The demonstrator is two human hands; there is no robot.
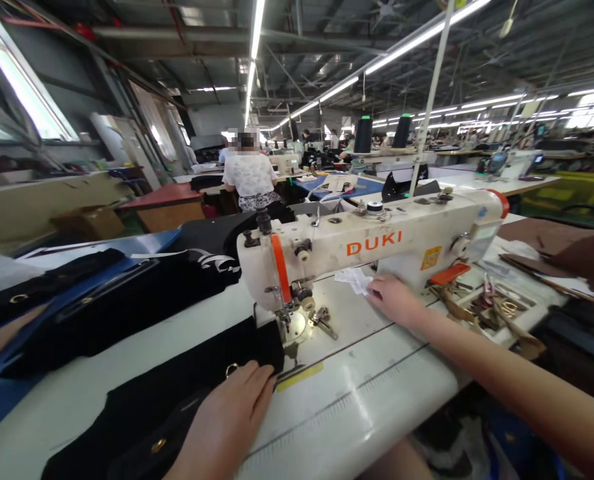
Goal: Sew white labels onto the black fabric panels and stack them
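Observation:
A black fabric piece [177,373] with gold-coloured metal rings lies on the bed of a white sewing machine [377,237], its edge close to the presser foot [289,319]. My left hand [237,407] lies on this fabric beside a ring [231,369], fingers stretched out flat. Under the machine's arm, my right hand [394,300] has its fingertips closed at the edge of some small white labels [354,279]. Print on the labels is too small to read. A metal guide [324,322] sits right of the needle plate.
More black pieces [121,300] lie to the left, by another person's forearm [11,333]. A tray [521,313] holding scissors and scraps stands at the right. Brown material [561,250] lies behind it. A person in a white top [249,175] sits further back.

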